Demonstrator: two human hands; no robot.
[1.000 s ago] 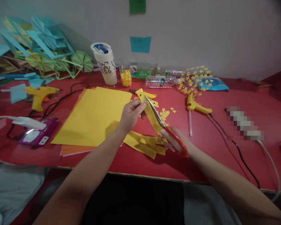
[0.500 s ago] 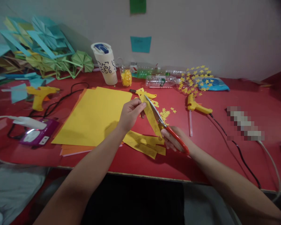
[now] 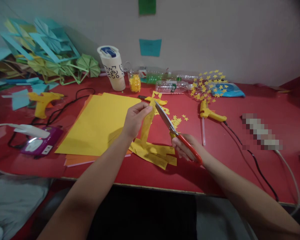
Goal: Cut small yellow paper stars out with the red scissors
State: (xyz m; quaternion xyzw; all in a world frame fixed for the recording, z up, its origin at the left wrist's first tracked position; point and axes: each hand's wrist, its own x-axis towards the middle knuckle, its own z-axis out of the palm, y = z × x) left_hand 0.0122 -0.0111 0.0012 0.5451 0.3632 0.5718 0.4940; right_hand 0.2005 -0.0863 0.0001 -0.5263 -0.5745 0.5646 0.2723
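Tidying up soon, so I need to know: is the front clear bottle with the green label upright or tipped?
Tipped: the bottle lies on its side, its long body level and its neck pointing right.

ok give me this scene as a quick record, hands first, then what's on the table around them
left hand: fingers pinching a yellow paper strip
right hand: holding red-handled scissors
loose pieces: small yellow stars on the red table, right of the blades
sheets: large yellow paper over orange sheets, left
glue guns: one left, one right
back: white tumbler, plastic bottles
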